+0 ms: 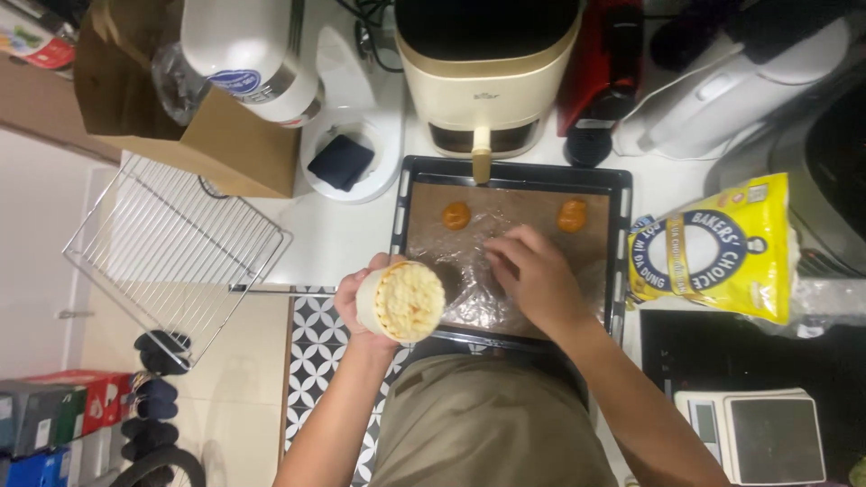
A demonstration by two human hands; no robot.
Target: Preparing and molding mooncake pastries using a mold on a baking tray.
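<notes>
Two hands at work over the baking tray (pixel 399 209): the left hand (pixel 361 298) is wrapped tight around a cream round mould (pixel 401 300) packed with pale dough, held at the tray's near-left corner. The right hand (pixel 532 271), fingers loosely curled, presses on the clear plastic film (pixel 460 271) over brown paper. Two orange dough balls (pixel 456 215) sit beyond, the yellow flour bag (pixel 713 252) just right

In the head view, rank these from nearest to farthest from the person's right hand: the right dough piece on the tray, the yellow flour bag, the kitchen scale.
From the right hand:
1. Right dough piece, just above the hand on the tray's lining.
2. Yellow flour bag, off the tray to the right.
3. Kitchen scale, far down at the lower right.
</notes>
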